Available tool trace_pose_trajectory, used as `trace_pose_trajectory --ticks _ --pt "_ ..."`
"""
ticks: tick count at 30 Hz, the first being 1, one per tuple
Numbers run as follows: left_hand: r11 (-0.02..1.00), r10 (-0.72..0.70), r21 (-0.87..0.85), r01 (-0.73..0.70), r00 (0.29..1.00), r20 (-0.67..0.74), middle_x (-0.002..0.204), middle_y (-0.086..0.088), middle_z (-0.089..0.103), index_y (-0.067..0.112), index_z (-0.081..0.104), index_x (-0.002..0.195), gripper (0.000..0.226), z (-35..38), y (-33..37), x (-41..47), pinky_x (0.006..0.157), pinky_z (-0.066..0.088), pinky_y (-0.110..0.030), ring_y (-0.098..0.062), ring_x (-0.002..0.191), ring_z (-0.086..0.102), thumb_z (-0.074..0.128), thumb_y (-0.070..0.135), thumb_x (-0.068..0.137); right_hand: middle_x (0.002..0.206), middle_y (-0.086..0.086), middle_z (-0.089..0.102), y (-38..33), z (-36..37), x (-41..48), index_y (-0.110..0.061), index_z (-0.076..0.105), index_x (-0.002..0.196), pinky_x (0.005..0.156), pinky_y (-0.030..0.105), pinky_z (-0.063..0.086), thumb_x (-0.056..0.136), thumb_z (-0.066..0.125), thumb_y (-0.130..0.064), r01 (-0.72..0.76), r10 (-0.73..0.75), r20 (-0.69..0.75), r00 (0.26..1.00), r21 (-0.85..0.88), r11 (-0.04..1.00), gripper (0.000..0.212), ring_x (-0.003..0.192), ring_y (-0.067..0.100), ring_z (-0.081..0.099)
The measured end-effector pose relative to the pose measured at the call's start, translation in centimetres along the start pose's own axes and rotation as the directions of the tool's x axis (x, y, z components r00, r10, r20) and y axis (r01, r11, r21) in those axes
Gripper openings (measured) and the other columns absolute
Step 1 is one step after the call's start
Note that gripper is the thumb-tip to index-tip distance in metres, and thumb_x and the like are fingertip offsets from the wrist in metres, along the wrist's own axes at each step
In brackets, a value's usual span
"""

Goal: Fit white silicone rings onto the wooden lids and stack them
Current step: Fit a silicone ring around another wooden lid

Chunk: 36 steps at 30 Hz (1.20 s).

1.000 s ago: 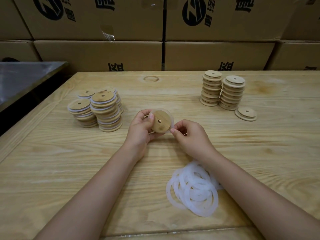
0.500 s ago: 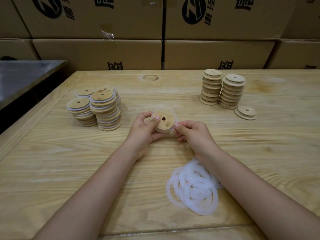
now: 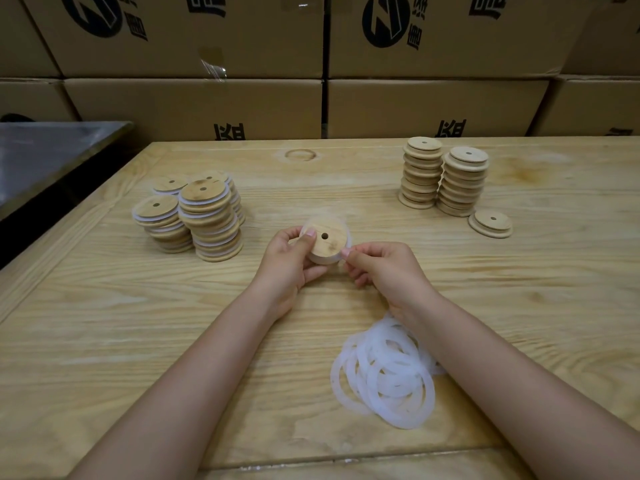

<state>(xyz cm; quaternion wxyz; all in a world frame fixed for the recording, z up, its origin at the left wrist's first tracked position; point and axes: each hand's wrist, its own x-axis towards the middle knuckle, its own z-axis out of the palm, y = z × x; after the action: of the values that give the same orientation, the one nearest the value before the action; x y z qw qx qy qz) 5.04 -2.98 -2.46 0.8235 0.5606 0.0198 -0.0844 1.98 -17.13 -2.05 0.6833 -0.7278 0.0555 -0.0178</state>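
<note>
A round wooden lid (image 3: pixel 328 237) with a small centre hole is held above the middle of the table, a white silicone ring (image 3: pixel 325 260) around its rim. My left hand (image 3: pixel 289 263) grips the lid from the left, thumb on its face. My right hand (image 3: pixel 382 268) pinches the ring at the lid's right edge. Stacks of ringed lids (image 3: pixel 204 216) stand at the left. Two stacks of bare lids (image 3: pixel 445 178) stand at the back right, with a low pair of lids (image 3: pixel 490 223) beside them. A pile of loose white rings (image 3: pixel 384 372) lies near my right forearm.
Everything rests on a wooden table (image 3: pixel 104 323). Cardboard boxes (image 3: pixel 194 105) form a wall along its far edge. A dark metal surface (image 3: pixel 41 157) stands off the table's left side, lower than the boxes.
The lid has tilted so its face points more upward, and it has risen slightly. The ring now sits closer around the rim, with my right fingers at its right edge.
</note>
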Motion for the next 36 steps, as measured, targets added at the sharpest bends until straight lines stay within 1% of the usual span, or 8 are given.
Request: trace_pose_trajectory --ticks 5,8,16,23,28,30,33,36 --pt "0.998 0.056 0.027 -0.055 0.998 -0.026 0.109 -0.019 0.064 0.008 0.044 0.117 0.022 0.1 -0.3 -0.1 0.082 0.055 -0.039 -0.024 0.085 0.068 0.049 0.016 0.097 0.058 0.0 0.059 -0.5 -0.2 0.5 -0.005 0.069 0.076 0.055 0.026 0.044 0.083 0.071 -0.021 -0.092 0.094 0.017 0.995 -0.069 0.993 0.018 0.057 0.013 0.052" --pt "0.995 0.088 0.047 -0.086 0.996 -0.024 0.104 -0.014 0.066 0.012 0.046 0.11 0.014 0.2 -0.4 -0.1 0.079 0.055 -0.037 -0.019 0.077 0.07 0.049 0.018 0.097 0.06 0.002 0.058 -0.5 -0.2 0.5 -0.006 0.068 0.074 0.058 0.029 0.043 0.083 0.071 -0.022 -0.107 0.108 0.024 0.994 -0.068 0.992 0.019 0.062 0.018 0.052" --pt "0.995 0.083 0.063 -0.08 0.996 -0.035 0.114 -0.019 0.063 0.009 0.042 0.118 0.023 0.2 -0.4 -0.1 0.082 0.055 -0.038 -0.025 0.088 0.067 0.049 0.018 0.097 0.062 0.0 0.062 -0.4 -0.1 -0.1 -0.006 0.069 0.072 0.054 0.022 0.044 0.084 0.07 -0.016 -0.074 0.074 0.021 0.997 0.004 0.997 0.015 0.059 0.01 0.053" --pt "0.986 0.133 0.1 -0.131 0.991 -0.022 0.101 -0.011 0.064 0.014 0.041 0.11 0.014 0.6 -0.7 -0.2 0.084 0.054 -0.042 -0.025 0.089 0.065 0.047 0.016 0.097 0.065 0.003 0.058 -0.5 0.0 0.1 -0.003 0.068 0.076 0.054 0.023 0.042 0.087 0.066 -0.014 -0.102 0.103 0.018 0.995 -0.038 0.994 0.015 0.059 0.011 0.051" --pt "0.997 0.071 -0.021 -0.07 0.997 0.019 0.101 -0.012 0.065 0.012 0.042 0.111 0.014 0.1 -0.4 0.0 0.076 0.058 -0.035 -0.021 0.082 0.069 0.047 0.014 0.097 0.055 -0.004 0.056 0.0 -0.1 0.1 -0.002 0.067 0.079 0.047 0.016 0.042 0.085 0.069 -0.021 -0.025 0.025 0.003 1.0 -0.129 0.991 0.02 0.049 0.008 0.049" --pt "0.997 0.069 -0.031 -0.068 0.997 0.037 0.097 -0.01 0.066 0.014 0.045 0.106 0.009 -0.1 -0.3 -0.1 0.071 0.059 -0.033 -0.019 0.08 0.069 0.047 0.014 0.097 0.061 -0.003 0.058 0.1 -0.2 0.1 -0.008 0.066 0.086 0.049 0.018 0.045 0.081 0.074 -0.022 0.008 -0.01 -0.016 1.0 -0.131 0.991 0.017 0.051 0.008 0.052" --pt "0.996 0.076 0.046 -0.079 0.995 0.057 0.095 -0.008 0.067 0.02 0.05 0.104 0.009 -0.2 -0.2 -0.2 0.069 0.059 -0.031 -0.02 0.08 0.068 0.048 0.014 0.097 0.088 0.004 0.065 0.1 -0.7 0.2 -0.021 0.056 0.115 0.055 0.023 0.05 0.077 0.077 -0.011 0.078 -0.075 0.037 0.996 -0.093 0.993 0.044 0.062 0.011 0.062" --pt "0.992 0.081 0.085 -0.089 0.992 0.094 0.099 -0.012 0.066 0.022 0.056 0.111 0.018 -0.2 0.1 -0.5 0.064 0.059 -0.029 -0.02 0.08 0.068 0.046 0.013 0.098 0.098 0.005 0.066 0.1 -0.8 0.4 -0.029 0.055 0.123 0.066 0.024 0.054 0.076 0.077 -0.007 0.195 -0.181 0.108 0.978 -0.145 0.97 0.056 0.066 0.009 0.064"
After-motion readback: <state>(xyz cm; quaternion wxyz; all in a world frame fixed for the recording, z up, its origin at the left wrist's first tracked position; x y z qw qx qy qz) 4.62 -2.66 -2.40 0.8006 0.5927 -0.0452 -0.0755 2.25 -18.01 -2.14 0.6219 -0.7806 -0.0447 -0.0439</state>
